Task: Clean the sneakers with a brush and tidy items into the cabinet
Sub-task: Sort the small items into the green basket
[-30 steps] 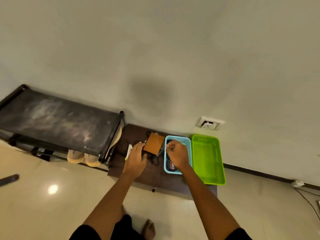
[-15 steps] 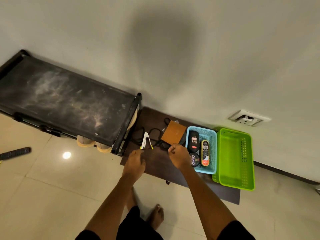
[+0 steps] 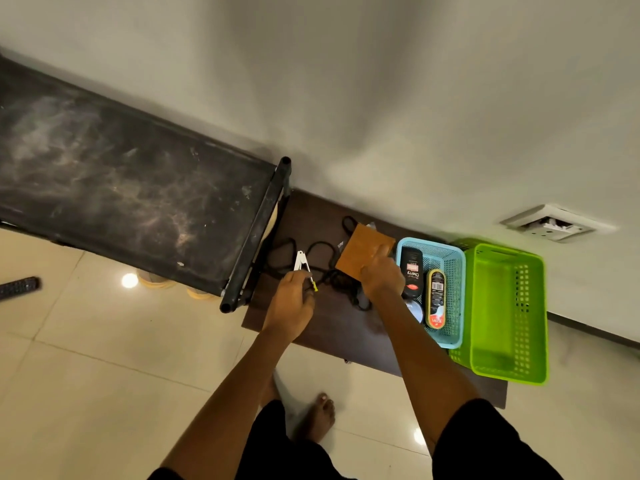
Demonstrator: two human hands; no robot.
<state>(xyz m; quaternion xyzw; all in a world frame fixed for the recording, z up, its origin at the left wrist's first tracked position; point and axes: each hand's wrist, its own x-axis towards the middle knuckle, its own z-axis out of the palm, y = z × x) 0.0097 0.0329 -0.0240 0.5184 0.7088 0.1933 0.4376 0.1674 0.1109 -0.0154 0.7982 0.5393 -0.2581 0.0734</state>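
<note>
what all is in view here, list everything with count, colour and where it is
shoe rack: 1, black, dusty, left by the wall
shoes: 2 pale soles, under the rack
board: 1, dark brown, on the floor
cords: tangle, black, on the board
square pad: 1, brown, on the board
white tool: 1, yellow tip, on the board
blue basket: 1, on the board
bottle: 1, black, in the blue basket
polish tube: 1, dark, in the blue basket
tin: 1, round, half hidden
green basket: 1, rightmost
socket: 1, white, on the wall
remote: 1, black, on the floor
left hand: grips the tool
right hand: on the pad, grip unclear
</note>
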